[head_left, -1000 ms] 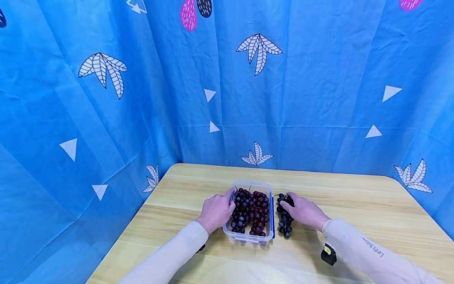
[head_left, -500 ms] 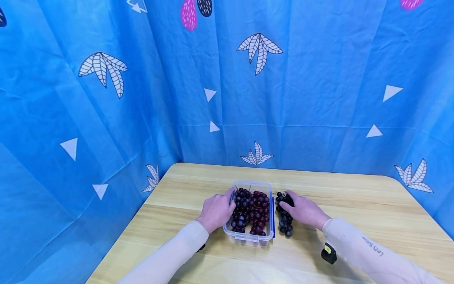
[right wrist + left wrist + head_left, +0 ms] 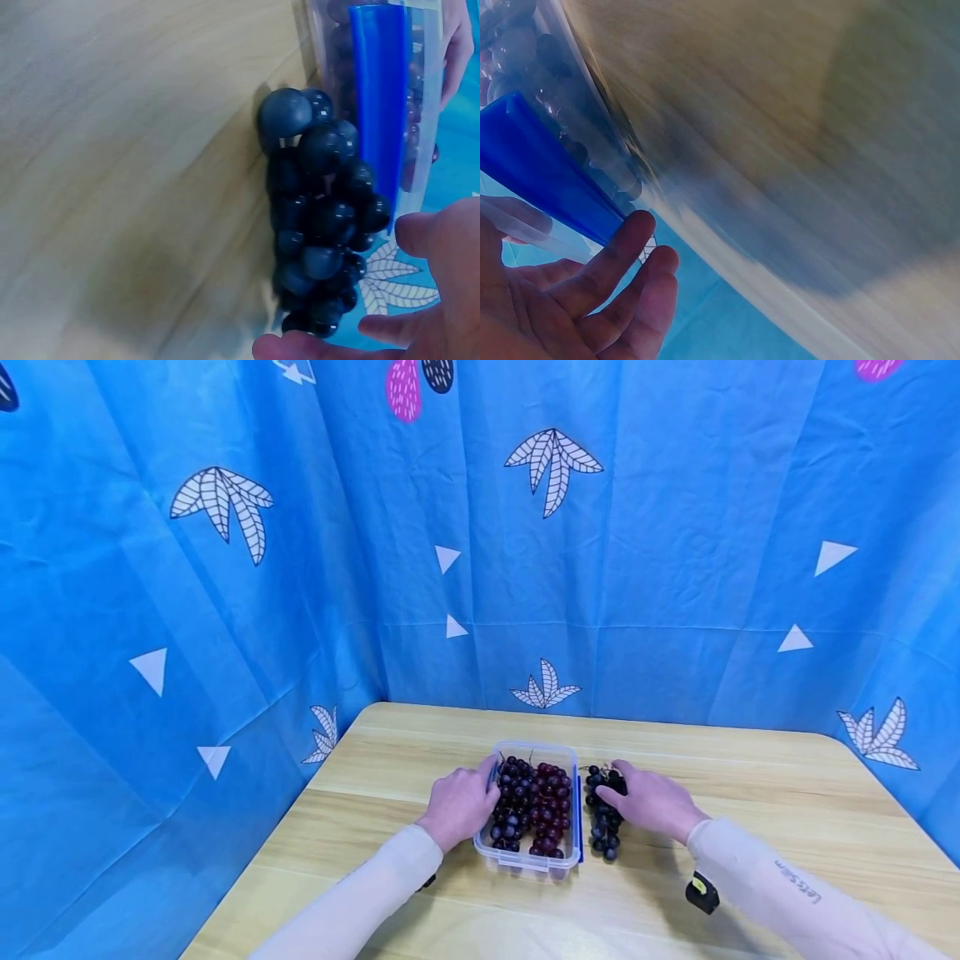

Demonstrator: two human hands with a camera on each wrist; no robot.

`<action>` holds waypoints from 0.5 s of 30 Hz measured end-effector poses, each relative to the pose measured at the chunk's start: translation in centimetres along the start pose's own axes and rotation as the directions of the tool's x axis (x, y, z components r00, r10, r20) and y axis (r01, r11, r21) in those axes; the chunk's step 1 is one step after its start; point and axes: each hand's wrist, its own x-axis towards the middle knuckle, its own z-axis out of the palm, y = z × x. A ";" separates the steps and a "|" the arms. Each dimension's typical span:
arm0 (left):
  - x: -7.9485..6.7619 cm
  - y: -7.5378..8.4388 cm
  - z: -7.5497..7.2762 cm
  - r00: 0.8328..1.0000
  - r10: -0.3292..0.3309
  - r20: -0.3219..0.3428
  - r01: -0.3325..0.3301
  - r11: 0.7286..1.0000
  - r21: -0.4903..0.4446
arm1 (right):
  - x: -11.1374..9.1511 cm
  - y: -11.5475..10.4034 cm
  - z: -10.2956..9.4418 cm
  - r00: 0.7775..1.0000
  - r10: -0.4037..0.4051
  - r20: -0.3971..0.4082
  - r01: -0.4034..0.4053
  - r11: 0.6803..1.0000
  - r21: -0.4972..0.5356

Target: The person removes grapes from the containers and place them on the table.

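Note:
A clear plastic container (image 3: 527, 862) holds a bunch of black grapes (image 3: 512, 793) beside a bunch of red grapes (image 3: 551, 802). My left hand (image 3: 459, 806) grips its left side, fingers curled by the blue latch flap (image 3: 547, 165) in the left wrist view. Another bunch of black grapes (image 3: 319, 202) lies on the table just right of the container. My right hand (image 3: 656, 802) is spread around the far part of this bunch. In the right wrist view its thumb (image 3: 416, 232) stands slightly off the grapes, and a fingertip (image 3: 274, 346) is at their far end.
Under everything is a wooden table (image 3: 405, 743) with rounded far corners. A blue patterned curtain (image 3: 675, 568) hangs behind and to the left of it. Another blue latch flap (image 3: 379, 105) hangs from the container's right side. A black wrist device (image 3: 702, 892) sits under the right sleeve.
The right hand shifts very slightly right against the loose black bunch. The left hand and the container keep their places; the head view drifts a little.

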 end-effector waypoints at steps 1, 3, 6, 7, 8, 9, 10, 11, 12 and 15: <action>0.0 0.0 0.0 1.000 -0.001 -0.002 0.001 1.000 0.006 | -0.1 -0.1 -0.2 1.000 -0.007 -0.008 0.007 1.000 -0.005; 0.0 0.1 0.0 1.000 -0.002 -0.002 0.002 1.000 0.011 | -0.2 -0.2 -0.7 1.000 -0.021 -0.018 0.020 1.000 -0.016; 0.0 0.1 0.0 1.000 -0.003 -0.004 0.003 1.000 0.012 | -0.3 -0.6 -1.4 0.999 -0.043 -0.033 0.042 0.998 -0.039; 0.0 0.1 0.0 1.000 -0.002 -0.003 0.002 1.000 0.007 | -0.3 -0.8 -1.6 0.998 -0.048 -0.033 0.047 0.998 -0.044; -0.1 0.1 0.0 1.000 -0.001 -0.002 0.001 1.000 0.002 | -0.3 -1.0 -1.8 0.998 -0.055 -0.033 0.053 0.997 -0.050; -0.1 0.1 0.0 1.000 0.000 -0.002 0.000 1.000 -0.001 | -0.4 -1.2 -2.1 0.997 -0.062 -0.036 0.060 0.997 -0.058; -0.1 0.1 0.1 1.000 0.001 -0.004 -0.001 1.000 -0.005 | -0.4 -1.5 -2.3 0.997 -0.070 -0.042 0.067 0.996 -0.067; -0.1 0.1 0.1 1.000 0.003 -0.007 -0.003 1.000 -0.008 | -0.4 -1.7 -2.5 0.996 -0.076 -0.045 0.073 0.995 -0.072; -0.1 0.0 0.1 1.000 0.006 -0.010 -0.006 1.000 -0.012 | -0.4 -2.0 -2.7 0.995 -0.084 -0.052 0.080 0.994 -0.080; -0.1 -0.1 0.1 1.000 0.009 -0.020 -0.010 1.000 -0.009 | -0.3 -2.9 -3.4 0.991 -0.120 -0.066 0.113 0.989 -0.097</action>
